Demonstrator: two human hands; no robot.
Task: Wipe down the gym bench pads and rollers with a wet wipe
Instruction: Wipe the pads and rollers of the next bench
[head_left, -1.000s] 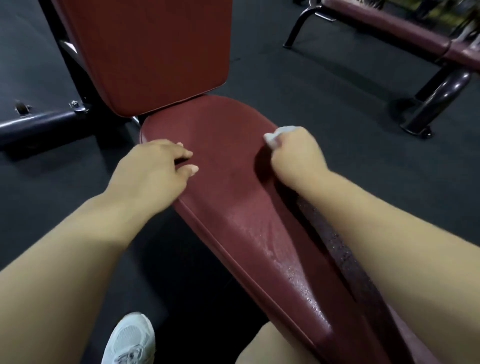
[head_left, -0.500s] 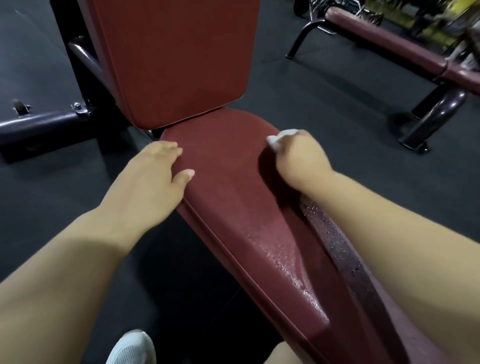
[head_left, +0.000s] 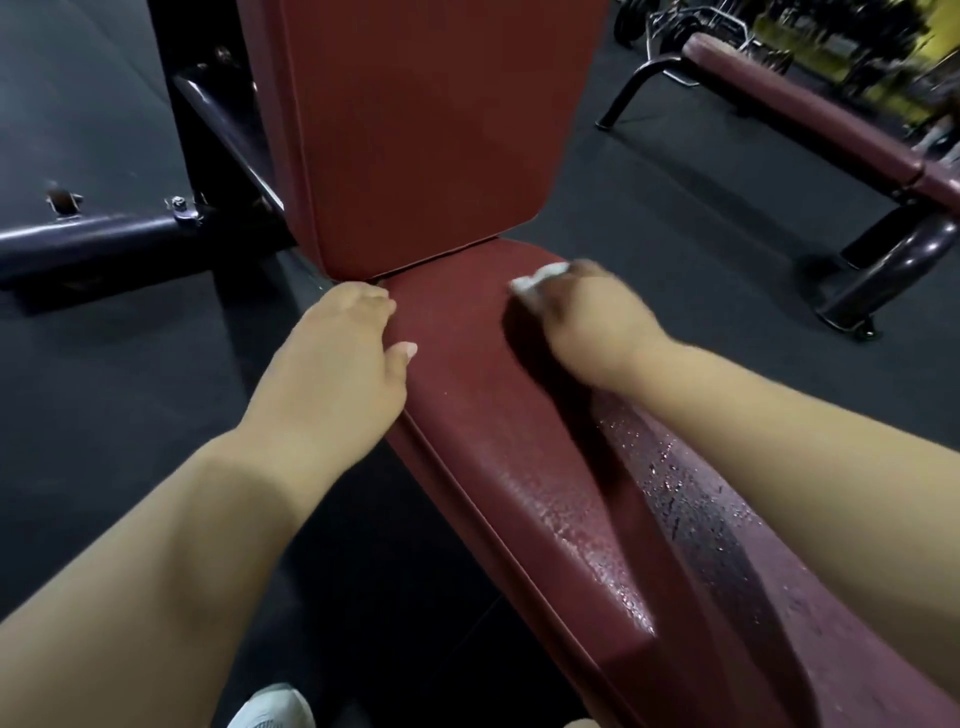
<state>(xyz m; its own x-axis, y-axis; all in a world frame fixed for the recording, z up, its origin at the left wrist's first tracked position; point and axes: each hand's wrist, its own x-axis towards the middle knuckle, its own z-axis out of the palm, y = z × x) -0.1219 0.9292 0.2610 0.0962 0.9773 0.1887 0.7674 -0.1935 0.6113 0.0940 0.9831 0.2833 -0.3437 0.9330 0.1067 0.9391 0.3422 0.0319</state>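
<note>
Seat pad wipe, far end

Seat pad: red, wet sheen near. Right hand clenched on wipe, pressed at far right of seat. Left hand open, flat on left edge. Back pad likely next: lift wipe upward

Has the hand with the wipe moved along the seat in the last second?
Yes: the right hand with the wipe has slid forward toward the backrest.
</note>
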